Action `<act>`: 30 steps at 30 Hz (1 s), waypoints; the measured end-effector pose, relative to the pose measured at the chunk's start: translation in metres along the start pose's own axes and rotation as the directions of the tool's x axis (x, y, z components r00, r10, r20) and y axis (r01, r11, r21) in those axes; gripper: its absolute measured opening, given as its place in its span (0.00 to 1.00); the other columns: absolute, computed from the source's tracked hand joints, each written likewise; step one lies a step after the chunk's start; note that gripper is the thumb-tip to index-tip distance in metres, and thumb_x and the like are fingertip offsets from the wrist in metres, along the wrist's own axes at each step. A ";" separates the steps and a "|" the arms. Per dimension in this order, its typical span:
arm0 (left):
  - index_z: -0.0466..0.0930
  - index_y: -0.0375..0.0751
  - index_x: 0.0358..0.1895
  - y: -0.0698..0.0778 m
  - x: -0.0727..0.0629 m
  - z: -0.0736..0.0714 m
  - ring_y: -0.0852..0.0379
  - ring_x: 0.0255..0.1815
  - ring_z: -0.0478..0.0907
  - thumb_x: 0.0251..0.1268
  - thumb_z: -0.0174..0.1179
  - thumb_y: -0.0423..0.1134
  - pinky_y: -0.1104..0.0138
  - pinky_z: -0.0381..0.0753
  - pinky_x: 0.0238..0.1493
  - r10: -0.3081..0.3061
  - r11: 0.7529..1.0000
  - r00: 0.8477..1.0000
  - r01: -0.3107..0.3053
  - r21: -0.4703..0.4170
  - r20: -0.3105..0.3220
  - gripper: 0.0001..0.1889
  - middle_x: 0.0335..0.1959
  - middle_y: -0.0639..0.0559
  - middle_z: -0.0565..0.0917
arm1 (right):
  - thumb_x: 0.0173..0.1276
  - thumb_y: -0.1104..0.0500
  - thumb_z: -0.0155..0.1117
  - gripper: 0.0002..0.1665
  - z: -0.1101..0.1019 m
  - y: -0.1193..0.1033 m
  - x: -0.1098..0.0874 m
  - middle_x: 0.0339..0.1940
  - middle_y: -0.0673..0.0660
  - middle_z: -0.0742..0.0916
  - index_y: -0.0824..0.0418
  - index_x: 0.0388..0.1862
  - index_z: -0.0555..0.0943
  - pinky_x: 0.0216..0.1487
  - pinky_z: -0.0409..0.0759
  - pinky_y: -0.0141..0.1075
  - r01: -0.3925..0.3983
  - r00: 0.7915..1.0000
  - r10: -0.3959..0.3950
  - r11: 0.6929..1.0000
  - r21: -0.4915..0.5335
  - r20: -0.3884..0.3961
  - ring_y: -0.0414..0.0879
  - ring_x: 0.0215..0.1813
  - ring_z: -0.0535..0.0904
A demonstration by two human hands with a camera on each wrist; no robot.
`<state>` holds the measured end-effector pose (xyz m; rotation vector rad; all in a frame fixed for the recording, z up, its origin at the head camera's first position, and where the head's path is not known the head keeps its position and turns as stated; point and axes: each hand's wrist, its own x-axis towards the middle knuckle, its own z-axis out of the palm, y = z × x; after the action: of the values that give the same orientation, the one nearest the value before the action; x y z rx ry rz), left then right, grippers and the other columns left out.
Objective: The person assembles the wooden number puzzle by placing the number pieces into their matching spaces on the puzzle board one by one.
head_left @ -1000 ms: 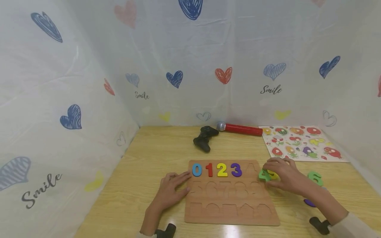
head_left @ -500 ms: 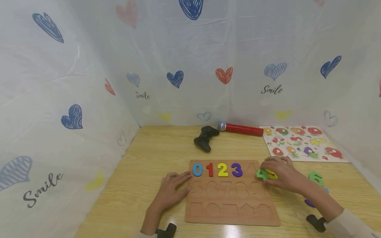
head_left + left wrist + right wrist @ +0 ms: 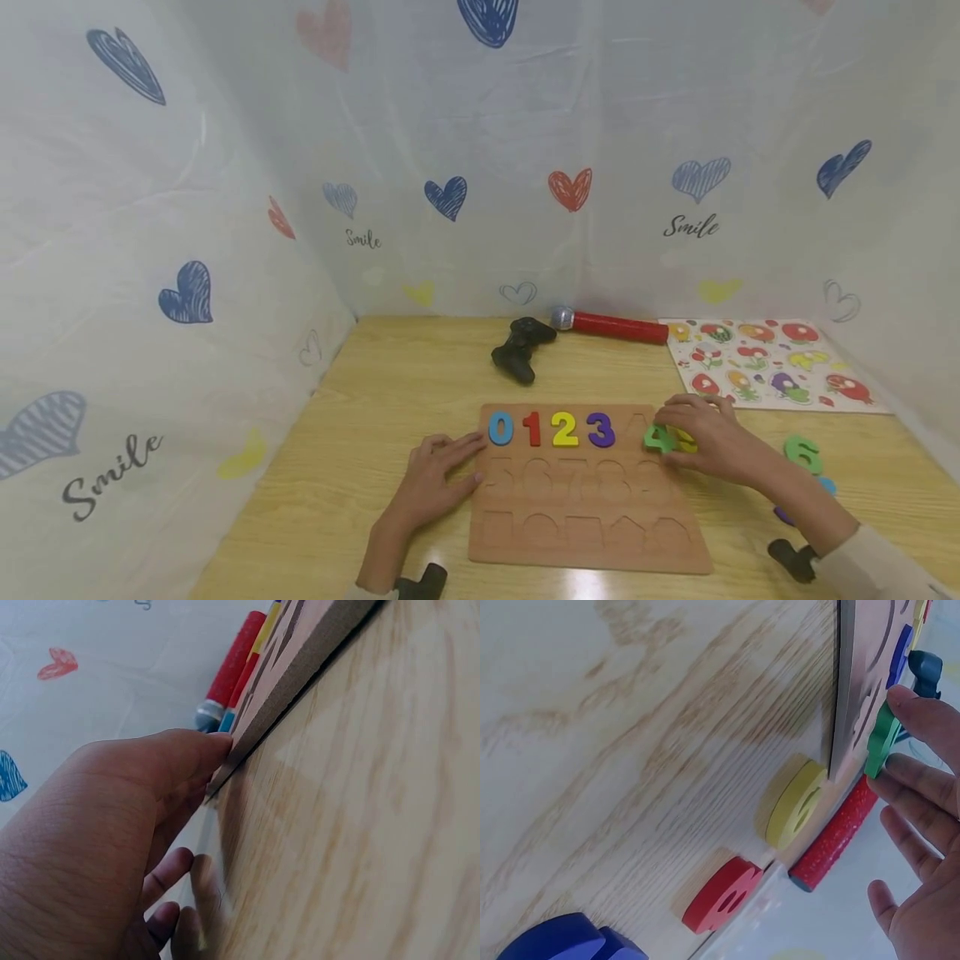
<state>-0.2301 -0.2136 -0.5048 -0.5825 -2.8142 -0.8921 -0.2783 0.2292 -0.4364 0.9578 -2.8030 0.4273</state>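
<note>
A brown number puzzle board (image 3: 592, 500) lies on the wooden table, with blue 0 (image 3: 500, 428), red 1 (image 3: 532, 429), yellow 2 (image 3: 565, 430) and purple 3 (image 3: 601, 430) in its top row. My right hand (image 3: 712, 442) pinches a green number 4 (image 3: 658, 438) between thumb and fingers at the board's upper right edge, beside an unfilled recess. Partly behind that hand, a yellow number piece (image 3: 796, 802) lies on the table. My left hand (image 3: 435, 483) rests at the board's left edge, fingers extended, index and thumb touching it.
Right of the board lie a green 6 (image 3: 802, 455), a blue piece (image 3: 827, 485) and a purple piece (image 3: 783, 517), partly hidden by my forearm. A red piece (image 3: 721, 896) shows in the right wrist view. Behind are a black game controller (image 3: 521, 350), a red microphone (image 3: 618, 327) and a fruit puzzle (image 3: 780, 367).
My right hand has shifted slightly left with the green 4, from beside the board's right edge to over it. The left hand keeps its place at the board.
</note>
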 end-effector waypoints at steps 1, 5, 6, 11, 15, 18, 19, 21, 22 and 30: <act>0.75 0.61 0.69 0.000 0.000 0.000 0.52 0.63 0.63 0.70 0.59 0.57 0.46 0.60 0.58 0.003 1.000 1.000 -0.003 0.002 0.000 0.25 0.72 0.66 0.70 | 0.52 0.50 0.82 0.27 0.000 0.000 0.001 0.50 0.55 0.86 0.56 0.50 0.85 0.56 0.56 0.68 0.000 1.000 0.000 1.000 -0.001 0.001 0.61 0.61 0.73; 0.75 0.62 0.69 -0.002 0.001 0.001 0.53 0.63 0.63 0.70 0.59 0.57 0.47 0.60 0.57 0.010 1.000 1.000 -0.010 0.016 0.000 0.25 0.72 0.67 0.70 | 0.53 0.49 0.81 0.27 0.001 0.000 0.003 0.52 0.54 0.86 0.55 0.51 0.85 0.57 0.55 0.69 -0.006 1.000 0.006 1.000 -0.004 0.017 0.61 0.63 0.72; 0.75 0.62 0.69 -0.002 0.001 0.001 0.53 0.63 0.63 0.70 0.59 0.57 0.47 0.61 0.57 0.012 1.000 1.000 -0.012 0.021 -0.001 0.25 0.72 0.68 0.70 | 0.53 0.49 0.81 0.27 0.002 0.001 0.004 0.52 0.54 0.86 0.55 0.51 0.85 0.57 0.55 0.68 -0.007 1.000 0.007 1.000 -0.009 0.021 0.61 0.63 0.72; 0.74 0.63 0.70 -0.004 0.001 0.001 0.53 0.63 0.63 0.70 0.58 0.59 0.47 0.60 0.57 0.013 1.000 1.000 -0.013 0.010 0.009 0.26 0.72 0.68 0.70 | 0.53 0.49 0.81 0.27 0.004 0.002 0.007 0.51 0.53 0.86 0.56 0.51 0.85 0.56 0.55 0.68 -0.005 1.000 0.006 1.000 -0.018 0.029 0.60 0.62 0.72; 0.74 0.63 0.70 -0.004 0.001 0.001 0.53 0.63 0.63 0.70 0.57 0.59 0.47 0.60 0.57 0.014 1.000 1.000 -0.014 0.009 0.008 0.26 0.72 0.68 0.69 | 0.53 0.50 0.81 0.28 0.005 0.002 0.010 0.51 0.53 0.86 0.57 0.52 0.85 0.56 0.56 0.67 0.009 1.000 -0.009 1.000 -0.018 0.027 0.60 0.62 0.72; 0.74 0.63 0.70 -0.004 0.001 0.001 0.53 0.62 0.63 0.70 0.58 0.59 0.47 0.60 0.57 0.010 1.000 1.000 -0.010 0.009 0.007 0.26 0.72 0.68 0.70 | 0.54 0.50 0.81 0.29 0.005 0.002 0.012 0.51 0.54 0.86 0.59 0.53 0.84 0.57 0.55 0.66 0.004 0.999 -0.003 1.000 -0.008 0.037 0.60 0.62 0.71; 0.74 0.63 0.70 -0.004 0.001 0.001 0.53 0.62 0.63 0.70 0.58 0.59 0.47 0.60 0.57 0.007 1.000 1.000 -0.007 0.008 0.010 0.26 0.72 0.68 0.69 | 0.54 0.50 0.81 0.29 0.005 0.002 0.013 0.51 0.54 0.86 0.59 0.53 0.84 0.57 0.55 0.66 0.000 0.999 0.001 1.000 -0.003 0.040 0.60 0.62 0.71; 0.74 0.63 0.70 -0.003 0.001 0.001 0.53 0.62 0.63 0.70 0.58 0.59 0.47 0.60 0.57 0.005 1.000 1.000 -0.005 0.002 0.012 0.26 0.72 0.68 0.69 | 0.54 0.50 0.81 0.29 0.004 0.003 0.014 0.52 0.55 0.86 0.59 0.53 0.84 0.58 0.54 0.66 -0.012 0.999 0.012 1.000 0.001 0.046 0.61 0.63 0.71; 0.74 0.63 0.69 -0.003 0.001 0.000 0.54 0.62 0.62 0.70 0.58 0.58 0.47 0.60 0.57 0.003 1.000 1.000 -0.003 -0.003 0.012 0.26 0.72 0.68 0.70 | 0.54 0.50 0.81 0.29 0.004 0.003 0.014 0.52 0.56 0.86 0.60 0.53 0.84 0.58 0.54 0.66 -0.015 0.999 0.015 1.000 0.004 0.047 0.61 0.63 0.71; 0.75 0.62 0.69 0.000 0.002 -0.002 0.54 0.63 0.62 0.69 0.59 0.56 0.45 0.59 0.58 -0.009 1.000 1.000 0.009 -0.023 0.020 0.26 0.72 0.67 0.70 | 0.55 0.49 0.80 0.28 0.006 0.004 0.019 0.52 0.56 0.86 0.58 0.52 0.85 0.58 0.55 0.67 -0.009 0.999 0.009 1.000 -0.001 0.050 0.62 0.63 0.71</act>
<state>-0.2313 -0.2140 -0.5026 -0.5857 -2.8297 -0.9269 -0.2962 0.2188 -0.4388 0.9694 -2.8530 0.4085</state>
